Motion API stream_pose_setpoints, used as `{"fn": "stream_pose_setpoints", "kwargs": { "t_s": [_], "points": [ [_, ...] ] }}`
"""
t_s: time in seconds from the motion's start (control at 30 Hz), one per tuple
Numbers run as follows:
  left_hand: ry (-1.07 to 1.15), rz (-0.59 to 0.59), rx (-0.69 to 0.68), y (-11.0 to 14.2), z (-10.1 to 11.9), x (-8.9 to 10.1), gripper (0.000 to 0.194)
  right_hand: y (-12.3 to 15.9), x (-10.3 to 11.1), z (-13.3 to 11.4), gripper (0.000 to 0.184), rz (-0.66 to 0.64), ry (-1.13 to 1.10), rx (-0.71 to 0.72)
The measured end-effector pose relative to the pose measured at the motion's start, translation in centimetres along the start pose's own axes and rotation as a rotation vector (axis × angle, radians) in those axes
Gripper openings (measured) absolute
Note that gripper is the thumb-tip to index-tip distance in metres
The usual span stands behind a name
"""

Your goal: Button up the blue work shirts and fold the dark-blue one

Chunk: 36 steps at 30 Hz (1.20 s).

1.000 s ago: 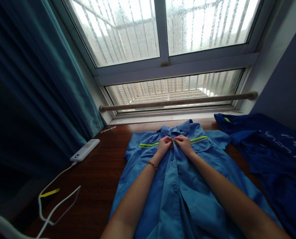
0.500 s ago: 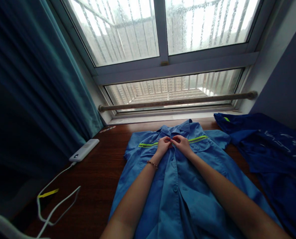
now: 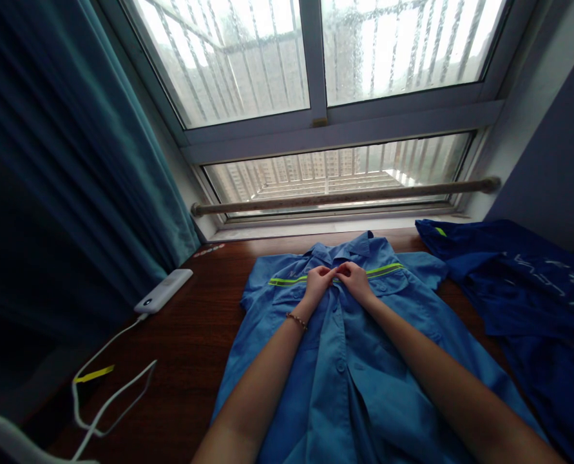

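A light blue short-sleeved work shirt [image 3: 287, 361] with a yellow-green stripe across the chest lies spread on the brown wooden surface, its collar toward the window. My left hand [image 3: 318, 283] pinches the front placket at stripe height. Right against it, my right hand [image 3: 353, 280] pinches the same spot from the other side, fingertips meeting. What is between the fingertips, button or cloth edge, is hidden. Below the hands a button [image 3: 341, 365] shows on the placket, and the lower front hangs apart. A beaded bracelet circles my left wrist.
A darker blue garment [image 3: 518, 277] with white lettering lies to the right. On the left of the wooden surface [image 3: 190, 341] are a white power bank [image 3: 164, 291], its white cable [image 3: 105, 341] and a yellow tag. Behind stand a curtain [image 3: 98, 129], a window and a horizontal rail [image 3: 344, 198].
Both hands stay at the placket with only a slight shift of the fingers; the fingertips have drawn a little closer together. The shirt and other things lie as before.
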<state>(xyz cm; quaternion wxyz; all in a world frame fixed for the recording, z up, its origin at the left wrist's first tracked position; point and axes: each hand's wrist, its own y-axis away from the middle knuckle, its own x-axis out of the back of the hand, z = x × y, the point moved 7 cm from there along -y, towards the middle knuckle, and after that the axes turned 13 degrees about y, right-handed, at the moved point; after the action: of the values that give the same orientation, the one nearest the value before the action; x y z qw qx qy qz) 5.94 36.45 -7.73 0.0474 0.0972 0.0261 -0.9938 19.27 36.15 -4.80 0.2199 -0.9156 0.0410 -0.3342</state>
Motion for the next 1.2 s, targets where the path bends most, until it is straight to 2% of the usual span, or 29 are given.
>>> {"fn": "stream_pose_setpoints", "kwargs": {
  "t_s": [0.13,0.3,0.57,0.83,0.93,1.2],
  "points": [
    [0.026,0.07,0.011,-0.2,-0.6,0.2,0.022,0.1,0.4,-0.7,0.009,0.039,0.06,0.051],
    [0.095,0.158,0.037,-0.4,-1.1,0.8,0.022,0.1,0.0,-0.9,0.015,0.023,-0.025,0.062],
    [0.221,0.2,0.053,0.1,-0.5,0.7,0.027,-0.1,-0.9,0.0,0.029,-0.062,-0.248,-0.033],
    [0.248,0.238,0.008,0.7,-0.3,0.8,0.039,-0.1,-0.7,0.3,0.03,-0.046,-0.283,-0.096],
    [0.198,0.213,-0.024,0.8,-0.2,0.7,0.038,-0.2,-0.5,0.5,0.032,-0.035,-0.29,-0.123],
    [0.005,-0.009,-0.146,1.3,1.7,-1.0,0.03,-0.8,-0.9,2.8,0.042,-0.051,-0.285,-0.258]
  ]
}}
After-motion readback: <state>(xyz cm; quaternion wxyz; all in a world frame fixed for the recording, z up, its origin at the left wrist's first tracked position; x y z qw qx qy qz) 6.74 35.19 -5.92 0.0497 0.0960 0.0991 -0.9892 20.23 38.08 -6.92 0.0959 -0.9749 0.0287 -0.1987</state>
